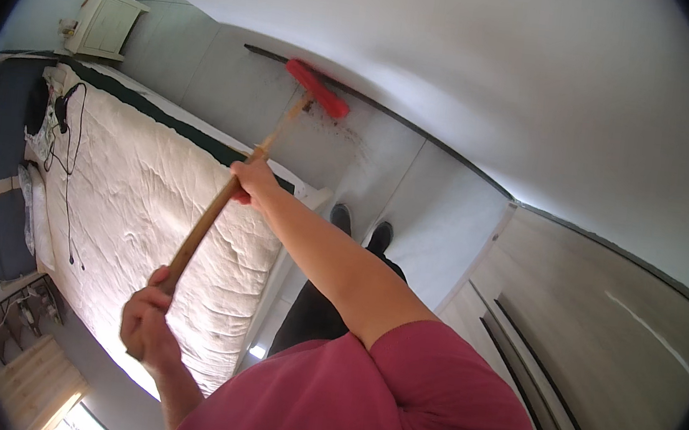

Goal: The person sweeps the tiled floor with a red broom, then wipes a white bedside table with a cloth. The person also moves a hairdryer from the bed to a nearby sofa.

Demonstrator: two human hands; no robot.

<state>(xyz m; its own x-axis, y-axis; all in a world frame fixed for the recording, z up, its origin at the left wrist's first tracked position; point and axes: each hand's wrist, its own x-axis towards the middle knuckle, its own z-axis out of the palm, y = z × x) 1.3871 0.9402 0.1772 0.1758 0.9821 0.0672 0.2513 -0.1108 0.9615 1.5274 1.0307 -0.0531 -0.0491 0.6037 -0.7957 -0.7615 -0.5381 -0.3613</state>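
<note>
My left hand (149, 323) grips the upper end of a long wooden broom handle (203, 228). Farther down the same handle, my right hand (255, 181) is closed around it, with the arm stretched across my body. The red broom head (318, 89) rests on the grey tiled floor (362, 166), close against the dark skirting at the foot of the white wall. Dark loose dirt (344, 132) is scattered on the tiles beside the broom head.
A bed with a cream quilted mattress (132, 193) stands on the left; a black corded appliance (62, 110) lies on it. A small white cabinet (107, 25) stands beyond. On the right is a pale wood-grain wardrobe (594, 292). My shoes (381, 236) are on the tiles.
</note>
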